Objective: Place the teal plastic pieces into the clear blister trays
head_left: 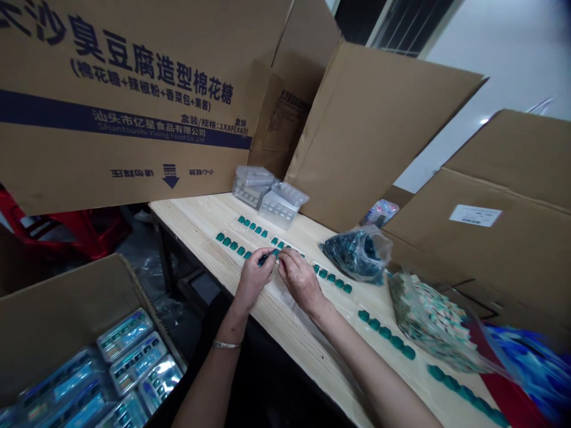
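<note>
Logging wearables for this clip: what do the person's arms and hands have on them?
Both the left hand and right hand are bare, with no gloves. The left forearm and right forearm show no sleeves. A thin silver-coloured bracelet circles the left arm just above the wrist; the right wrist shows none.

Dark piece (266, 258) between left hand (253, 278), right hand (300, 280) half hidden; blue bag (526, 368) blurred, cut off.

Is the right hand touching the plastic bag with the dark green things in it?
Apart. The head view shows the right hand beside the plastic bag, with a clear gap between them.
</note>
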The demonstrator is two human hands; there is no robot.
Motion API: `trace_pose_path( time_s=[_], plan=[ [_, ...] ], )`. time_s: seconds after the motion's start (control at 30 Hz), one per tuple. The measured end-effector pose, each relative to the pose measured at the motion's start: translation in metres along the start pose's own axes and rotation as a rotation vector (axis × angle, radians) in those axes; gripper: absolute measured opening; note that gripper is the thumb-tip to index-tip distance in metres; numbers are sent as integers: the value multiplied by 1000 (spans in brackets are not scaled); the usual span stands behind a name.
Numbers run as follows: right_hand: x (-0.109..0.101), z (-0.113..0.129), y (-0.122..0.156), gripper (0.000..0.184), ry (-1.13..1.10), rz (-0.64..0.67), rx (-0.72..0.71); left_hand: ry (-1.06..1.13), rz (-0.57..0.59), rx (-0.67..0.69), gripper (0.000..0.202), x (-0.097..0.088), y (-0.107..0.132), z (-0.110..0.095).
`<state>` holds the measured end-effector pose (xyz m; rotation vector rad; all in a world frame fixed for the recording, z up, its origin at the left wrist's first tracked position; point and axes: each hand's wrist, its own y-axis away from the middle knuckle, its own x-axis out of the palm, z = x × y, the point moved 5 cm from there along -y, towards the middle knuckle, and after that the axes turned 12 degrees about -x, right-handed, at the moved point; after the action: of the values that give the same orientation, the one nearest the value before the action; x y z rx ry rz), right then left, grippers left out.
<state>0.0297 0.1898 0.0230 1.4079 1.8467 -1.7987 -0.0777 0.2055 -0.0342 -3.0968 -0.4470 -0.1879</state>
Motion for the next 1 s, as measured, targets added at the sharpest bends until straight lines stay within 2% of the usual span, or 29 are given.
trace_pose_path(
  time_s=[0.07, 0.17, 0.27, 0.4, 0.53, 0.67, 0.73, 0.83, 0.93, 1.0],
  plan=[
    [2, 0, 4, 23, -3, 18, -26, 0, 23, 23, 23, 1, 0, 0],
    [0, -1, 6, 22, -87, 12, 2, -70, -59, 205, 17, -2, 3, -9],
    [-6, -11, 3, 19, -318, -50, 233, -74, -36, 300, 18, -3, 4, -12],
    [-5, -28, 2, 27, -678, -65, 634, -77, -63, 299, 12, -6, 3, -10],
    [3, -35, 5, 28, -853, -44, 787, -168, -169, 385, 5, -7, 5, -13],
    [11, -38, 13, 27, -999, -155, 927, -182, -228, 414, 6, -9, 6, -14],
    [14, -37, 16, 29, -1073, -196, 968, -178, -234, 419, 5, -11, 6, -14],
    [15, -36, 16, 29, -1126, -183, 972, -178, -237, 462, 5, -12, 8, -17],
    [13, -37, 16, 27, -1078, -170, 957, -171, -232, 470, 7, -11, 10, -19],
    [10, -38, 16, 26, -1020, -194, 939, -141, -201, 426, 6, -9, 10, -18]
  ],
)
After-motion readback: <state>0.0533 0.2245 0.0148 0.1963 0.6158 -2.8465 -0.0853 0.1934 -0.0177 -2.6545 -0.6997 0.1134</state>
